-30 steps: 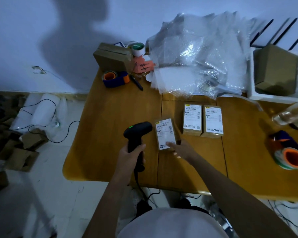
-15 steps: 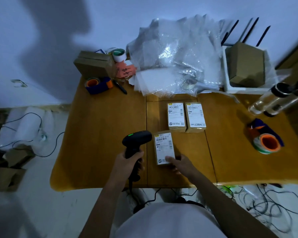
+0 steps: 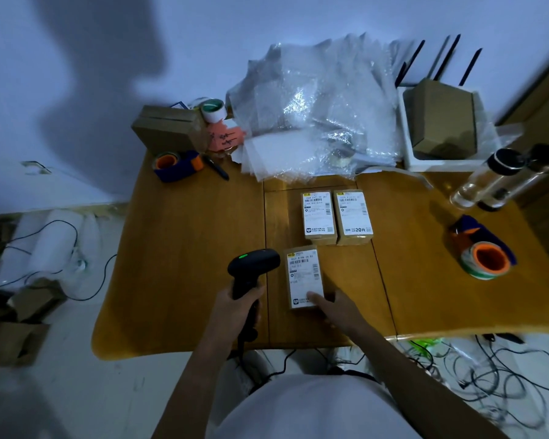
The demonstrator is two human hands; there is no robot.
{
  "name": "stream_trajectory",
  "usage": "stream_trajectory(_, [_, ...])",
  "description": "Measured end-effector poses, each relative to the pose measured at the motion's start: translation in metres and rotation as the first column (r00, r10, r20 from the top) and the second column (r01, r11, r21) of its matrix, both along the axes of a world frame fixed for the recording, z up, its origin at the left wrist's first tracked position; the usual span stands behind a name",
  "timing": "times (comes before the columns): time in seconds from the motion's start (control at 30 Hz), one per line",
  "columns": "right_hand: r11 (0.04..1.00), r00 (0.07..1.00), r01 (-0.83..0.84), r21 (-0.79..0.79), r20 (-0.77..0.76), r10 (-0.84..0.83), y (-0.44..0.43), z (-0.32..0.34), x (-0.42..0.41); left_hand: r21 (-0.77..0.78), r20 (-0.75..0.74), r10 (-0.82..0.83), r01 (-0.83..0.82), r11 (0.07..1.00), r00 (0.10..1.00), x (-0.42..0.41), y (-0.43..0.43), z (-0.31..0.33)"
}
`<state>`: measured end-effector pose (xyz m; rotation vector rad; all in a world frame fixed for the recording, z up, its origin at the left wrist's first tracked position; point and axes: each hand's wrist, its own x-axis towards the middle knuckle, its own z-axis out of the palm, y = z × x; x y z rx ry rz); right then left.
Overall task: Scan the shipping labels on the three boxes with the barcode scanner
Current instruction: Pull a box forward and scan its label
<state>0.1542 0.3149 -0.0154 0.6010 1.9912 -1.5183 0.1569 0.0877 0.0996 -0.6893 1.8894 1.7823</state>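
Three small brown boxes with white shipping labels lie on the wooden table (image 3: pixel 178 264). The near box (image 3: pixel 303 275) is at the front middle. Two more, the left far box (image 3: pixel 319 217) and the right far box (image 3: pixel 353 216), lie side by side behind it. My left hand (image 3: pixel 238 307) grips the handle of a black barcode scanner (image 3: pixel 252 269) with a green light on top; its head points right at the near box's label. My right hand (image 3: pixel 335 307) rests on the near box's lower right corner, thumb on the label.
A heap of bubble wrap (image 3: pixel 317 122) fills the table's back. A brown carton (image 3: pixel 168 129), tape rolls and a blue tape dispenser (image 3: pixel 176 164) sit back left. Another dispenser (image 3: pixel 482 251) and clear bottles (image 3: pixel 501 180) are at right. Cables lie on the floor.
The near box has slid toward me, away from the other two, with my right hand on it. The scanner has stayed beside its left edge. The view has shifted.
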Motion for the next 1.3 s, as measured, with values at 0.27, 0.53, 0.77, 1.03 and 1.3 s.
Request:
stream_trajectory(0.27, [0.999, 0.998, -0.036, 0.031, 0.047, 0.035, 0.002, -0.003, 0.004, -0.010, -0.017, -0.030, 0.030, 0.999, 0.999, 0.008, 0.000, -0.003])
stream_trajectory(0.53, [0.999, 0.998, -0.046, -0.022, 0.031, 0.047, 0.004, 0.003, 0.006, -0.031, -0.016, -0.033, 0.033, 0.999, 0.999, 0.007, 0.003, -0.006])
stream_trajectory(0.77, [0.997, 0.997, -0.063, -0.052, 0.030, 0.064, 0.007, 0.001, 0.007, -0.022, -0.018, -0.036, 0.035, 0.999, 0.999, 0.008, 0.003, -0.008])
stream_trajectory(1.03, [0.991, 0.999, -0.039, -0.129, 0.002, 0.040, 0.008, -0.001, 0.012, -0.067, -0.026, -0.081, 0.079, 0.995, 0.996, 0.009, 0.005, -0.011])
stream_trajectory(1.3, [0.991, 0.999, -0.035, -0.131, 0.005, 0.036, 0.008, -0.005, 0.012, -0.109, -0.012, -0.164, 0.162, 0.981, 0.986, 0.006, 0.007, -0.009])
